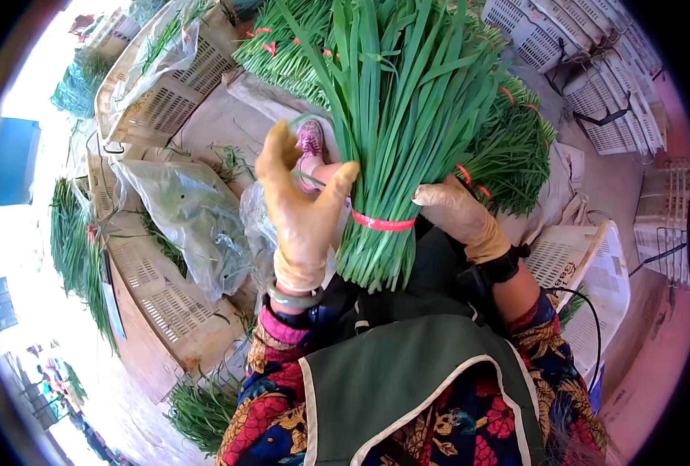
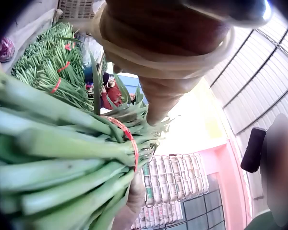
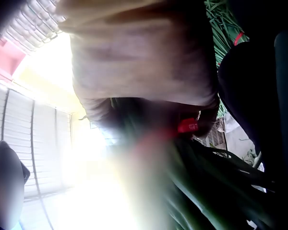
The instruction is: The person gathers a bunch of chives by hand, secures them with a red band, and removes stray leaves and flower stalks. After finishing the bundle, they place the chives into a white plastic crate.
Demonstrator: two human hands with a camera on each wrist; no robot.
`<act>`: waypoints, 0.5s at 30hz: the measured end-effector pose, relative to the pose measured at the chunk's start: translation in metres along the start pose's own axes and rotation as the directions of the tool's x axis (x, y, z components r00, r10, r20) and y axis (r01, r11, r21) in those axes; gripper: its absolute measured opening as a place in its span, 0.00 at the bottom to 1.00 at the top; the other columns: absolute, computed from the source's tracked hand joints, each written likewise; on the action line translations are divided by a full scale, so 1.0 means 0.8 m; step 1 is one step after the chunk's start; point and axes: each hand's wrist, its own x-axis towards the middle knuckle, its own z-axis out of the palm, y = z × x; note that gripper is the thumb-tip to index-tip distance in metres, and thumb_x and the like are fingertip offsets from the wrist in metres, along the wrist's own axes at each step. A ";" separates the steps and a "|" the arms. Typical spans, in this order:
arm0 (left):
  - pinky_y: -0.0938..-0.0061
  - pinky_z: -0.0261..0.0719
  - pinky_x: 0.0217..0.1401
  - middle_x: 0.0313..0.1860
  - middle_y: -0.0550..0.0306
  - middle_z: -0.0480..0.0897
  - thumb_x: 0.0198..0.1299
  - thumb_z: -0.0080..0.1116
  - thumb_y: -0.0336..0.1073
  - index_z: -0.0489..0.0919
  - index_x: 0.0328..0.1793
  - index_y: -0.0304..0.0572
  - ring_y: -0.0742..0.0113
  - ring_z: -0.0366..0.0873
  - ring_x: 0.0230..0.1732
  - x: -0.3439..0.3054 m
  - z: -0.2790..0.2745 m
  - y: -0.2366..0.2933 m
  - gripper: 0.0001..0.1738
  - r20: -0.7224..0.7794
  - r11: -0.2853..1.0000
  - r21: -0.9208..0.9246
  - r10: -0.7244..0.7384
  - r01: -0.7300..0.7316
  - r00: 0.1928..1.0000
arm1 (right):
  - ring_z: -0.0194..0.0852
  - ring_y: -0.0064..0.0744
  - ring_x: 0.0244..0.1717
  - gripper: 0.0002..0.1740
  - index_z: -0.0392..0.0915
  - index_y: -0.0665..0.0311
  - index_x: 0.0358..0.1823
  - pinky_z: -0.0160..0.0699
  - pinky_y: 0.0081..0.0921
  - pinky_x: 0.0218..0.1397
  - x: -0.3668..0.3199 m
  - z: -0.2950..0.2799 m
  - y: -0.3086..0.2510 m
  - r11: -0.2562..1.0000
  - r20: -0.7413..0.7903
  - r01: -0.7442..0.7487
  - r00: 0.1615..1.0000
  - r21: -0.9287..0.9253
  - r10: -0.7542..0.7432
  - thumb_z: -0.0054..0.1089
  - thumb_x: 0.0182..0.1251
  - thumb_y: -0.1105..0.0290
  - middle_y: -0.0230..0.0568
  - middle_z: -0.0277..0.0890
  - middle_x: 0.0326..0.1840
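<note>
A bunch of long green leaves (image 1: 391, 132), its pale stem ends towards the body, stands in front of the apron in the head view. Around its lower part runs a red band (image 1: 384, 223), which also shows in the left wrist view (image 2: 127, 136). My gloved right hand (image 1: 465, 217) grips the bunch from the right, thumb in front, fingers hidden behind; its glove (image 3: 144, 57) fills much of the right wrist view. My gloved left hand (image 1: 302, 202) is at the left side, fingers raised and spread, thumb tip beside the leaves.
More banded bunches (image 1: 516, 147) lie beyond on a pale sheet. Plastic crates stand at left (image 1: 159, 287) and right (image 1: 578, 264), with stacked crates (image 1: 609, 101) at the upper right. Clear plastic bags (image 1: 190, 217) lie over the left crates. A shoe (image 1: 311, 140) shows behind my left hand.
</note>
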 end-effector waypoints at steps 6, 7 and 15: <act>0.75 0.76 0.40 0.32 0.54 0.82 0.58 0.68 0.47 0.81 0.40 0.34 0.70 0.78 0.34 -0.042 -0.042 -0.020 0.20 0.521 0.939 -0.010 -0.288 0.343 0.803 | 0.76 0.31 0.53 0.22 0.76 0.72 0.56 0.68 0.29 0.64 0.017 -0.012 0.017 0.997 0.014 0.034 0.999 -0.063 -0.033 0.59 0.59 0.72 0.40 0.80 0.53; 0.74 0.76 0.45 0.38 0.54 0.84 0.62 0.63 0.51 0.80 0.49 0.33 0.70 0.78 0.38 -0.043 -0.042 -0.029 0.25 0.682 0.832 -0.117 -0.329 0.542 0.653 | 0.76 0.31 0.53 0.22 0.76 0.72 0.55 0.68 0.28 0.64 0.016 -0.006 0.014 0.996 0.025 0.042 0.999 -0.084 -0.040 0.59 0.59 0.71 0.40 0.80 0.53; 0.73 0.71 0.59 0.52 0.59 0.81 0.62 0.63 0.50 0.75 0.62 0.36 0.71 0.76 0.53 -0.013 -0.005 -0.019 0.30 0.840 0.262 -0.484 -0.128 0.835 0.527 | 0.79 0.35 0.44 0.23 0.78 0.71 0.45 0.74 0.30 0.51 -0.005 0.015 -0.059 0.400 -0.163 -0.199 0.979 -0.894 0.123 0.59 0.65 0.53 0.48 0.81 0.38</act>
